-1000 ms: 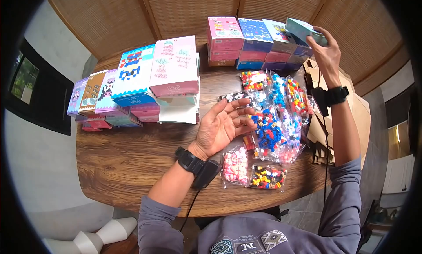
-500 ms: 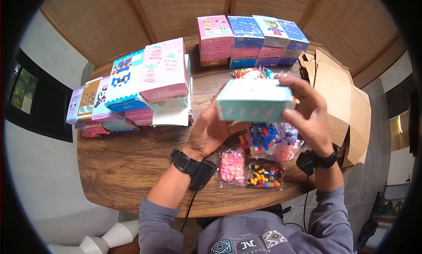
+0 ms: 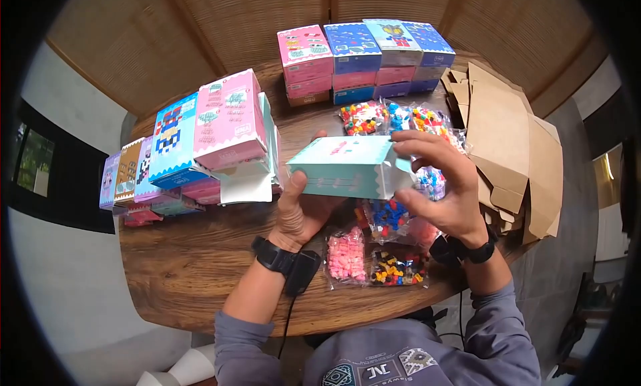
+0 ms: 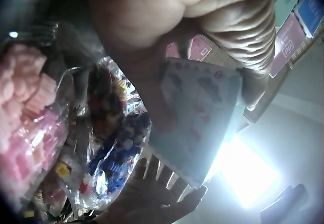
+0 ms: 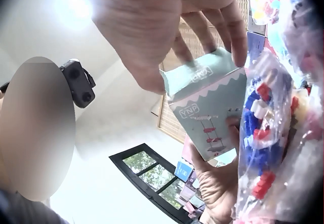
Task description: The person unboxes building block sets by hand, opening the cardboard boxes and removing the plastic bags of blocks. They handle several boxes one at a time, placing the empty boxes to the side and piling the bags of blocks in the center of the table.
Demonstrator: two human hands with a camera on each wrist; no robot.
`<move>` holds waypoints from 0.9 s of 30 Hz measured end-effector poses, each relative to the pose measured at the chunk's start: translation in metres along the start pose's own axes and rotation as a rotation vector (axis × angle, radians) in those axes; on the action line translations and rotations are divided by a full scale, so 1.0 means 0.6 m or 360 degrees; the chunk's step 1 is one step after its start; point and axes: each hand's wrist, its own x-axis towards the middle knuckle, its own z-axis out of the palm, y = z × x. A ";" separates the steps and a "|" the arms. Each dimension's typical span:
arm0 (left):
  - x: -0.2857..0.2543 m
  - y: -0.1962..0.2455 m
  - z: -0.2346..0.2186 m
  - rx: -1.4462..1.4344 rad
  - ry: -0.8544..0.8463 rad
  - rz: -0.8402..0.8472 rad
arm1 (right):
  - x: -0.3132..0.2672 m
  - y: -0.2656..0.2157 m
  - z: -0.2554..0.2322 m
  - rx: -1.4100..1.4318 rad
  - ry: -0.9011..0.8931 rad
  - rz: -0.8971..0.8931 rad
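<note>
A mint-green box (image 3: 337,165) is held up over the table, tilted, with a wavy edge and small pink pictures. My left hand (image 3: 299,216) grips its left end, thumb on the near side and fingers mostly hidden behind and below. At the box's right end, my right hand (image 3: 444,185) has its thumb low and its fingers on the upper edge, around the end flap (image 5: 200,74) marked YNP. Below the box lie clear bags of small building bricks, among them a pink bag (image 3: 346,254) and a yellow-and-black bag (image 3: 398,268).
Stacked picture boxes (image 3: 227,119) stand at the left of the wooden table (image 3: 193,266). Another row of stacked boxes (image 3: 354,49) lines the back. Flattened brown cardboard (image 3: 504,145) covers the right side. A cable hangs from each wrist camera.
My right hand has taken the mint-green box from the back row and brought it to the middle. My left hand now grips its left end, and my right hand has shifted to its right end.
</note>
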 end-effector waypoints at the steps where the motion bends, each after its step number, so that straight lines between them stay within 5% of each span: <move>1: 0.000 0.001 -0.001 -0.0018 0.0002 -0.0003 | 0.004 -0.006 -0.004 -0.0131 -0.0044 -0.0130; 7: 0.002 0.003 -0.005 -0.0184 0.0072 -0.0009 | 0.005 -0.025 -0.019 -0.0151 -0.0431 -0.0374; 14: 0.003 -0.001 -0.006 -0.0190 0.0020 -0.0007 | -0.004 -0.041 -0.008 -0.0108 -0.0261 0.0124; 15: 0.003 0.000 -0.004 -0.0106 0.0039 -0.0010 | 0.001 -0.044 -0.004 -0.0180 -0.0271 -0.0002; 22: -0.002 0.005 0.008 0.0039 0.0050 -0.0031 | -0.004 -0.050 0.016 0.0099 -0.0149 0.0363; 27: -0.001 0.006 0.009 0.0009 0.0044 -0.0003 | 0.003 -0.050 0.020 -0.0218 -0.0069 0.0118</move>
